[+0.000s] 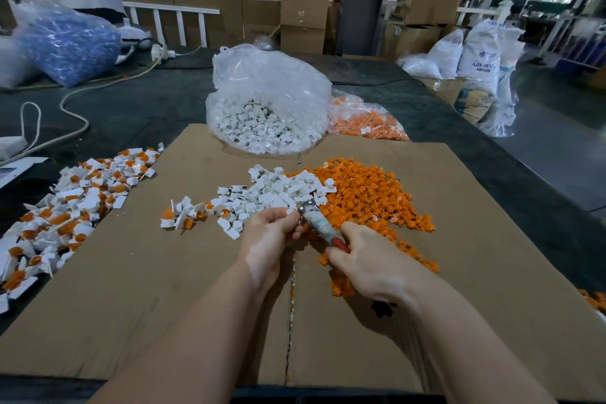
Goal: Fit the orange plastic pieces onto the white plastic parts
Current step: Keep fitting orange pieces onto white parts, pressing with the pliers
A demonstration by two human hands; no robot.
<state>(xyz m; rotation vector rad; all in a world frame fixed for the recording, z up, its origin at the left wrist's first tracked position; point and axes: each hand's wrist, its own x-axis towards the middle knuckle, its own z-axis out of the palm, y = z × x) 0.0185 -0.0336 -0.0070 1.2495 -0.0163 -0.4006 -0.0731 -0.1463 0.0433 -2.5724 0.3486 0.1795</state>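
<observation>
Hands meet over the cardboard sheet: left hand pinches a white part, right hand clamps a red-handled tool beside the orange pieces.

Even, moderately dim indoor light. Windows at the rear glare white. Soft shadows lie beneath the forearms on the brown cardboard sheet. Wide-angle distortion bends the frame edges; the background is soft.
</observation>
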